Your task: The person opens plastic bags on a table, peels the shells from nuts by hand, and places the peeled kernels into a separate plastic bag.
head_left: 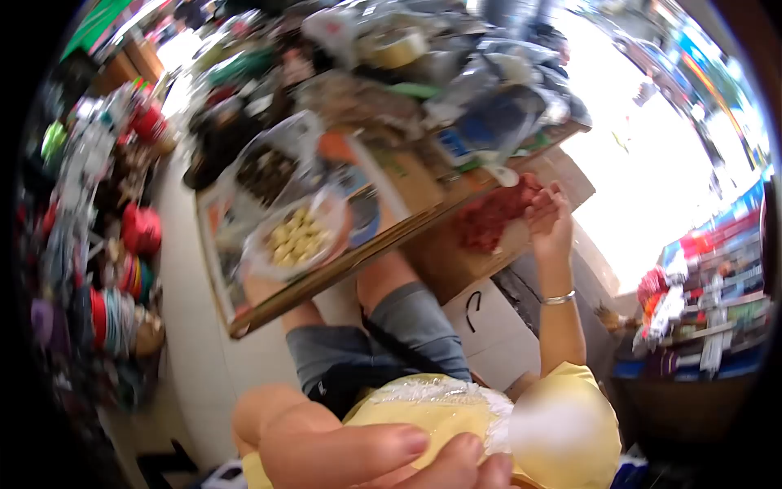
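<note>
My left hand (350, 452) is raised close to the camera at the bottom, its bent fingers apart and nothing visible between them. On the right, my right hand (550, 216), with a bracelet (559, 299) at its wrist, is palm up with loosely curled fingers. It is beside a red bag or cloth (497, 216), blurred; I cannot tell whether they touch. On the table (326, 273) in front of my knees, peeled garlic cloves (297, 236) lie in an open plastic bag. Behind them, another clear bag (305, 134) contains dark brown pieces (267, 173).
Plastic bags and packets (456, 90) are piled on the table's far side, with a tape roll (399, 47) among them. A white spoon-like piece (501, 173) overhangs the edge. Goods (122, 318) line the left floor; a stall (709, 318) stands right.
</note>
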A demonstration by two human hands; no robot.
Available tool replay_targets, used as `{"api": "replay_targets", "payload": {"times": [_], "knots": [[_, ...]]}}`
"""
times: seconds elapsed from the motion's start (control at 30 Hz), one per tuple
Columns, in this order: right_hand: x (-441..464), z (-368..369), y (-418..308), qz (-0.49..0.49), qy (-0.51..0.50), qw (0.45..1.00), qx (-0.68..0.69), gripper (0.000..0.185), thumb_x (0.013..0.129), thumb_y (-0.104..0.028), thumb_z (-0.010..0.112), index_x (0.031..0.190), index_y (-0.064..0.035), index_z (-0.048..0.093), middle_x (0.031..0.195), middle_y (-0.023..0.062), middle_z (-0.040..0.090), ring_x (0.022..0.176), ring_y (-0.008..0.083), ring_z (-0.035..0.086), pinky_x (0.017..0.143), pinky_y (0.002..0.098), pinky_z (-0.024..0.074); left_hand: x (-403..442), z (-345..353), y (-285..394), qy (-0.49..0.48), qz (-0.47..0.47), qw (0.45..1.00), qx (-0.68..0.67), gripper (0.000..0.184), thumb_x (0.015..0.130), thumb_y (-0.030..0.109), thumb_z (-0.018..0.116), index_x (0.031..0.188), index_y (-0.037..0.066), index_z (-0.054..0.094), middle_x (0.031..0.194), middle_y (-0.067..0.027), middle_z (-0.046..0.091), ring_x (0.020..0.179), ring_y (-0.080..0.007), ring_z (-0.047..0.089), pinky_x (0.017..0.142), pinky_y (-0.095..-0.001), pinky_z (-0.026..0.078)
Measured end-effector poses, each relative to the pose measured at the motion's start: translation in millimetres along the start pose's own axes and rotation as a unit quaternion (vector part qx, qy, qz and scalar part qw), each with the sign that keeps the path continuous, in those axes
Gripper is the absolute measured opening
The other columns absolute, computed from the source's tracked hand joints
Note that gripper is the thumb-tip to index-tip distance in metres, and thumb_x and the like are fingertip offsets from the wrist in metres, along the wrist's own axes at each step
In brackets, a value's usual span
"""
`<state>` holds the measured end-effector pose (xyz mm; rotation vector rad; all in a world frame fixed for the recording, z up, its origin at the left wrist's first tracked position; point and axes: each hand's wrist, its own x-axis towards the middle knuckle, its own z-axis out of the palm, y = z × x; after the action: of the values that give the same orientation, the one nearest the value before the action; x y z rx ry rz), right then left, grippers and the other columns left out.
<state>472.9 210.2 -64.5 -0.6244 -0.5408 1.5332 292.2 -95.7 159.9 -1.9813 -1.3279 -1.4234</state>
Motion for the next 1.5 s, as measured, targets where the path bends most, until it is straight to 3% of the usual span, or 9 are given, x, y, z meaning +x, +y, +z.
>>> {"api": "replay_targets", "payload": {"times": [0.27, 0.37, 0.63, 0.7, 0.83, 0.97, 1.1, 1.17, 1.5], "knots": [[-33, 136, 69, 0.015, -0.232, 0.972, -0.032, 0.028, 0.099, -0.015, 0.052, 0.124, -0.0023, 0.053, 0.096, 0.007, 0.064, 0.085, 0.0164, 0.061, 0.073, 0.0312, 0.051, -34, -20, -62, 0.223, 0.099, 0.97, 0.002, 0.014, 0.074, 0.022, 0.064, 0.082, 0.013, 0.07, 0.071, -0.0008, 0.063, 0.06, -0.0122, 0.052, 0.063, -0.032, 0.05], [-54, 194, 96, -0.02, -0.29, 0.954, -0.069, 0.028, 0.098, -0.013, 0.05, 0.122, 0.0008, 0.055, 0.093, 0.0072, 0.065, 0.08, 0.015, 0.061, 0.073, 0.0281, 0.0498, -34, -70, -89, 0.045, 0.194, 0.98, 0.03, 0.01, 0.074, 0.014, 0.063, 0.083, 0.016, 0.064, 0.087, 0.0007, 0.06, 0.082, -0.0159, 0.062, 0.075, -0.0307, 0.047], [-25, 290, 190, -0.108, -0.503, 0.702, -0.493, 0.04, 0.091, -0.026, 0.064, 0.123, -0.0033, 0.058, 0.102, 0.0107, 0.066, 0.091, 0.0215, 0.063, 0.084, 0.0335, 0.0493, -93, -59, -308, -0.077, -0.217, 0.964, 0.132, 0.031, 0.082, 0.011, 0.065, 0.112, 0.004, 0.063, 0.109, -0.0127, 0.066, 0.101, -0.0342, 0.061, 0.091, -0.0438, 0.047], [-13, 305, 202, -0.532, -0.345, 0.472, -0.613, 0.055, 0.085, -0.032, 0.069, 0.13, -0.0052, 0.053, 0.114, 0.0145, 0.063, 0.103, 0.0308, 0.06, 0.093, 0.0419, 0.0453, -115, -54, -357, -0.068, -0.298, 0.931, 0.199, 0.046, 0.087, 0.025, 0.066, 0.127, 0.003, 0.056, 0.118, -0.0188, 0.063, 0.107, -0.0388, 0.059, 0.094, -0.0446, 0.046], [30, 314, 230, -0.344, -0.35, 0.485, -0.724, 0.079, 0.073, -0.051, 0.073, 0.135, -0.0078, 0.05, 0.121, 0.0178, 0.061, 0.111, 0.036, 0.057, 0.096, 0.0458, 0.0435, -118, -40, -412, -0.118, -0.461, 0.845, 0.243, 0.072, 0.082, 0.053, 0.067, 0.131, 0.003, 0.053, 0.129, -0.0248, 0.057, 0.117, -0.0392, 0.055, 0.096, -0.0441, 0.045], [59, 326, 245, -0.194, -0.443, 0.444, -0.754, 0.063, 0.077, -0.046, 0.068, 0.119, -0.0004, 0.058, 0.099, 0.0209, 0.067, 0.089, 0.0404, 0.065, 0.079, 0.0483, 0.0517, -94, -34, -437, -0.196, -0.515, 0.804, 0.224, 0.055, 0.084, 0.049, 0.066, 0.11, 0.001, 0.063, 0.105, -0.0239, 0.065, 0.101, -0.0362, 0.062, 0.085, -0.043, 0.049], [82, 323, 261, -0.232, -0.426, 0.546, -0.683, 0.039, 0.087, -0.033, 0.06, 0.106, 0.0014, 0.06, 0.089, 0.0175, 0.068, 0.076, 0.0341, 0.067, 0.07, 0.043, 0.0536, -95, -32, -469, -0.119, -0.552, 0.825, 0.016, 0.032, 0.093, 0.034, 0.061, 0.09, 0.002, 0.062, 0.075, -0.0132, 0.066, 0.064, -0.0227, 0.064, 0.059, -0.0354, 0.052], [83, 330, 260, 0.096, -0.43, 0.791, -0.424, 0.019, 0.095, -0.019, 0.052, 0.105, -0.0026, 0.056, 0.089, 0.0141, 0.069, 0.073, 0.0225, 0.065, 0.064, 0.0373, 0.053, -88, -30, -470, -0.053, -0.59, 0.796, -0.126, 0.027, 0.096, 0.029, 0.056, 0.087, 0.003, 0.06, 0.074, -0.0116, 0.065, 0.061, -0.0189, 0.062, 0.055, -0.0326, 0.05], [27, 360, 191, 0.143, -0.472, 0.846, -0.202, 0.02, 0.1, -0.017, 0.047, 0.105, -0.0009, 0.057, 0.087, 0.0088, 0.066, 0.076, 0.0146, 0.06, 0.066, 0.0304, 0.0508, -34, -36, -425, 0.118, -0.527, 0.697, -0.472, 0.02, 0.102, 0.021, 0.048, 0.09, 0.007, 0.056, 0.072, -0.0083, 0.063, 0.062, -0.0206, 0.064, 0.058, -0.0341, 0.054]]}}
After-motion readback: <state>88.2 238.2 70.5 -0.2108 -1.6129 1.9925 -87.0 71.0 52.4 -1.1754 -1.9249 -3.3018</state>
